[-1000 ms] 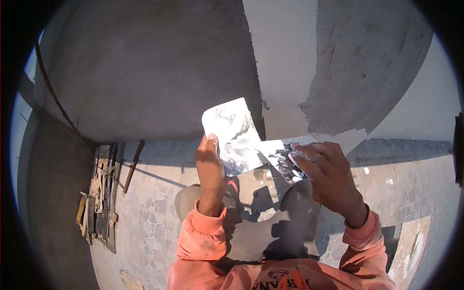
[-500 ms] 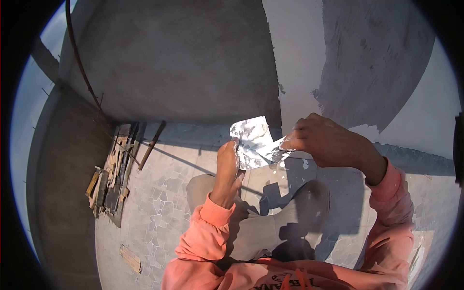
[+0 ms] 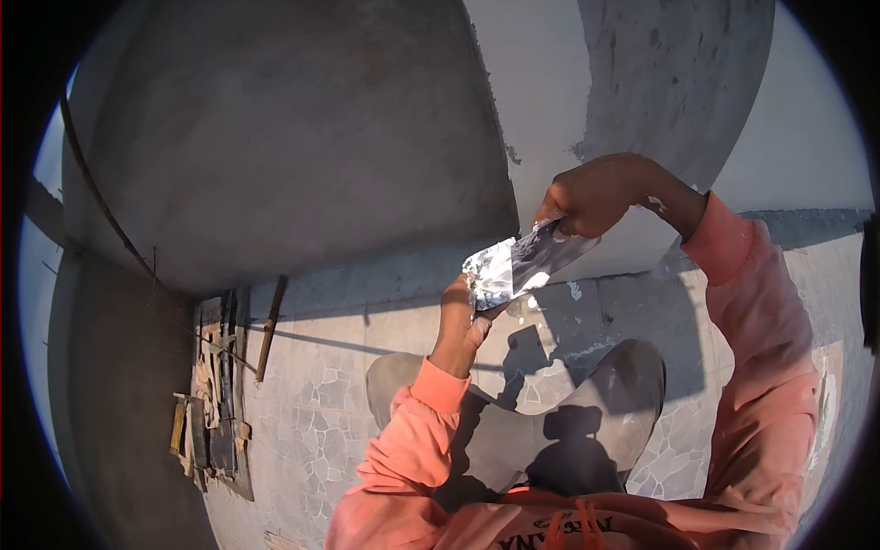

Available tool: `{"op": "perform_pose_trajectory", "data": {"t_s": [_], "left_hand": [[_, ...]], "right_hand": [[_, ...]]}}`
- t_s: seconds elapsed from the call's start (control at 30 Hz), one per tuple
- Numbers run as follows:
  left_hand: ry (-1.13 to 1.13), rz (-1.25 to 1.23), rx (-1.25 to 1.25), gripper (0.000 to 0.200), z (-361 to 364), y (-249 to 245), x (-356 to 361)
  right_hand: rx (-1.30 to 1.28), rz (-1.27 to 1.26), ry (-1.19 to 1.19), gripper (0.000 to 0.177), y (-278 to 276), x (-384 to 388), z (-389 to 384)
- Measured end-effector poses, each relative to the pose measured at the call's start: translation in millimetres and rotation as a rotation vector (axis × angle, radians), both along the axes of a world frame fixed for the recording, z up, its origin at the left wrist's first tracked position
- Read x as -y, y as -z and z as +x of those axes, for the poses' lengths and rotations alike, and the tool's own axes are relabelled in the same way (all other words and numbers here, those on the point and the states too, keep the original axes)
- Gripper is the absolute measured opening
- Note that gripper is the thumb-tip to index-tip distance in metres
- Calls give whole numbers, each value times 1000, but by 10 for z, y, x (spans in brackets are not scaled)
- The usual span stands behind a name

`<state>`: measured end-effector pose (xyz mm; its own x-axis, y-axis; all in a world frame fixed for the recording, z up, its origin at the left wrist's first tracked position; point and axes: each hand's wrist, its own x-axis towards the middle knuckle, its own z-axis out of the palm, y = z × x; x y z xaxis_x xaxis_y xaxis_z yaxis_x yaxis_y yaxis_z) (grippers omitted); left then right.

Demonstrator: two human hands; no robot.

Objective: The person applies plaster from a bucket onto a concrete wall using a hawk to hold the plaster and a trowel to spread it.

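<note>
My left hand (image 3: 458, 316) is closed around the lower edge of a flat putty plate (image 3: 489, 278), whose bright face is smeared with white putty. Its handle, if any, is hidden. From the right, my right hand (image 3: 596, 194) grips a putty scraper (image 3: 550, 255) with a broad, flat blade, grey and streaked with white. The blade's left edge overlaps the plate and seems to touch it. White specks mark my right wrist. Both tools are held above the floor, in front of the wall corner.
Ahead stands a grey plastered wall (image 3: 348, 119) beside a white-coated strip (image 3: 536, 82). Wood scraps (image 3: 213, 367) and a stick (image 3: 271, 328) lie at the left. White drops spot the stone-patterned floor (image 3: 321, 440). My bent knees (image 3: 632, 385) are below the hands.
The scraper has turned and swept across the plate, now covering its right part. My right hand has risen and its wrist has bent; my left hand has shifted slightly right.
</note>
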<state>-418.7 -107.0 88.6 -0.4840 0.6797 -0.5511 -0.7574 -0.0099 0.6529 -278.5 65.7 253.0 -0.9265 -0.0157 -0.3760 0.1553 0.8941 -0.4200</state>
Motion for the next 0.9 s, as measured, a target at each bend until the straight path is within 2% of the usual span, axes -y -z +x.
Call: {"op": "perform_pose_trajectory", "data": {"t_s": [0.07, 0.17, 0.27, 0.3, 0.4, 0.43, 0.53, 0.7, 0.77, 0.83, 0.9], "left_hand": [[76, 11, -30, 30, -118, 39, -72], [106, 149, -115, 31, -281, 171, -104], [100, 206, -232, 32, -408, 209, -152], [101, 252, -263, 32, -439, 241, -142], [68, 321, -302, 34, -656, 305, -184], [29, 333, -315, 34, -746, 286, -184], [-61, 346, -323, 34, -987, 181, -118], [-177, 403, -343, 35, -1134, 131, -80], [-184, 429, -421, 35, -1154, 83, -13], [-194, 419, -469, 36, -1218, 79, 70], [-204, 365, -460, 37, -1224, -31, 147]], "right_hand": [[37, -43, 95, 25, 43, -75, -33], [3, -171, 498, 29, -22, 51, 172], [-434, -394, 736, 29, 350, 226, 496], [-641, -675, 918, 29, 602, 383, 563], [-1154, -927, 1258, 28, 970, 775, 487], [-1300, -847, 1297, 27, 1048, 873, 367], [-1324, -114, 1482, 28, 1400, 978, -84], [-1503, 217, 1605, 32, 1698, 933, -906], [-1591, 507, 1549, 34, 1905, 707, -1163], [-1559, 835, 1458, 46, 1965, 514, -1377], [-1534, 909, 1481, 53, 2001, 317, -1609]]}}
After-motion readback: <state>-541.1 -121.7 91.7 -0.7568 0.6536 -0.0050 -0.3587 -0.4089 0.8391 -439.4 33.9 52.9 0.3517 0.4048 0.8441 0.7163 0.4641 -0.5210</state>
